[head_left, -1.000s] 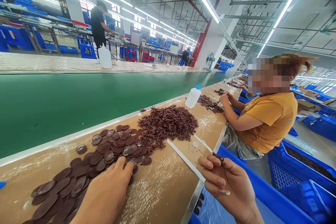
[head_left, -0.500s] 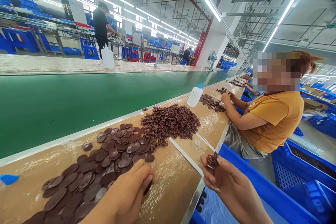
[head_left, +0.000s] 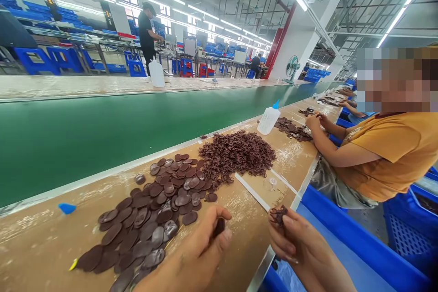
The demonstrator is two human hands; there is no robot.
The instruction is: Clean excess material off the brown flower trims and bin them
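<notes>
My left hand [head_left: 200, 251] is closed around a dark brown oval disc [head_left: 219, 226], of which only a part shows between thumb and fingers. Between the thumb and fingertips of my right hand [head_left: 303, 246] is a small dark brown curly piece [head_left: 278, 216]. The two hands are apart, over the front edge of the tan worktop. A spread of brown oval discs [head_left: 147, 219], some with a shiny surface, lies beside my left hand. Behind both hands is a heap of brown curly pieces [head_left: 239, 153].
A white bottle with a blue tip [head_left: 268, 121] stands beyond the heap. A green belt [head_left: 102, 137] runs behind the worktop. White strips [head_left: 251, 190] and a blue cap [head_left: 66, 208] lie on it. A blue bin [head_left: 362, 237] is below right, near a co-worker in a yellow shirt [head_left: 393, 146].
My view has turned left, so the scene sits further right. My left hand has lifted from beside the discs, and the disc in it now shows. The right hand keeps its curly piece.
</notes>
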